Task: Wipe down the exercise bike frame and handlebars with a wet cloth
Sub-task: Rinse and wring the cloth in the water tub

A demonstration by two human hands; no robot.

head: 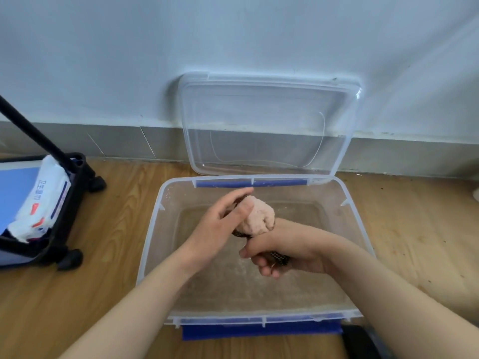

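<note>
one cloth (259, 216), pinkish and bunched into a wad with a dark patterned end, sits between two hands above an open clear bin (153, 229). the left hand (220, 226) lies against the wad's left side, its fingers (233, 200) straight and close together, thumb on the cloth. the right hand (274, 257) is below and to the right, fingers (264, 268) curled tight round the dark lower end.

under both sets of fingers the bin holds shallow cloudy water (233, 288). beyond the fingers one clear lid (267, 125) leans upright against the wall (233, 35). two blue latches show, a far latch (248, 183) just past the left fingers and a near latch (261, 330) toward the person. the bin stands on the wooden floor (103, 268).

well left of the fingers is one black wheeled cart (70, 203) carrying one white pack (41, 203), with one black pole (31, 128) slanting up from it.
</note>
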